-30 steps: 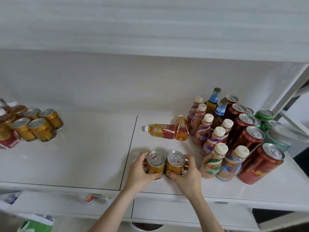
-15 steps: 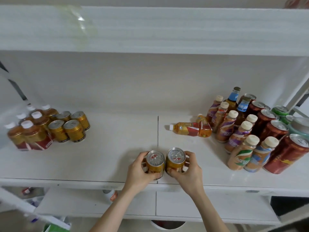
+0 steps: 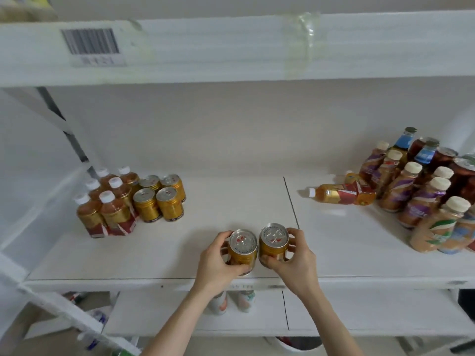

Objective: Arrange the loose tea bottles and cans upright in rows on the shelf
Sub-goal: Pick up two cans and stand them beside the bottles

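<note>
Two gold tea cans stand side by side near the front edge of the white shelf (image 3: 180, 253). My left hand (image 3: 216, 263) grips the left gold can (image 3: 243, 249). My right hand (image 3: 293, 260) grips the right gold can (image 3: 273, 242). At the left stand rows of upright gold cans (image 3: 159, 199) and white-capped tea bottles (image 3: 108, 201). Two tea bottles (image 3: 339, 194) lie on their sides at the right, beside the upright group.
A dense group of upright bottles and red cans (image 3: 421, 191) fills the shelf's right end. The shelf above (image 3: 231, 47) carries a barcode label. A slanted frame post (image 3: 64, 129) stands at the left. A lower shelf (image 3: 231, 304) holds a few bottles.
Both hands have carried the two gold cans leftward along the shelf's front. The view has swung left, bringing the left rows further into sight.
</note>
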Demonstrator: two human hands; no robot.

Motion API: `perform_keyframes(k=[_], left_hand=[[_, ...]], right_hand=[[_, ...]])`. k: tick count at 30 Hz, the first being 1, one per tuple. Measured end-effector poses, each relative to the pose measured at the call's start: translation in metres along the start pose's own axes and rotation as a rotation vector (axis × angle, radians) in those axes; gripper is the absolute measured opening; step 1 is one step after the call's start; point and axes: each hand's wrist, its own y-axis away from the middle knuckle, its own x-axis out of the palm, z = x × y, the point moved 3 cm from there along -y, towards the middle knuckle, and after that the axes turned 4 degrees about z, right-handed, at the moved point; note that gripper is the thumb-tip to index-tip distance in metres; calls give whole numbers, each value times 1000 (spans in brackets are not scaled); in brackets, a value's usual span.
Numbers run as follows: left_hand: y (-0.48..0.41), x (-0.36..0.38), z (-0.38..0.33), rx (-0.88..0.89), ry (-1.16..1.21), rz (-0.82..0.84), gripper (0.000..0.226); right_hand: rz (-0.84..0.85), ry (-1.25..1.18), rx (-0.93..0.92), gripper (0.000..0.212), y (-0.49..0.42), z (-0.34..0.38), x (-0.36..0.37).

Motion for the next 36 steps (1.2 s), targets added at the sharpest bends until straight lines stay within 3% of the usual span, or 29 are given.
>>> perform_keyframes(k=[9,18,28,34,36], left_hand=[[-5,-91,45,-47,21,-84,68],[-19,-185,103,-67,19,-40,68],[-61,-221,154,-187,147,-72,85],[-68,-224,156,-158,64,-141,59],[-67,-225,153,-136,-6,-179,60]], right_hand=[[63,-5,-25,69,-3,44,93],[64,-39,31,69,7,86,197],[109,-42,106,74,-23,100,262],[111,-56,117,73,-43,97,273],[114,-52,124,72,-49,94,275]])
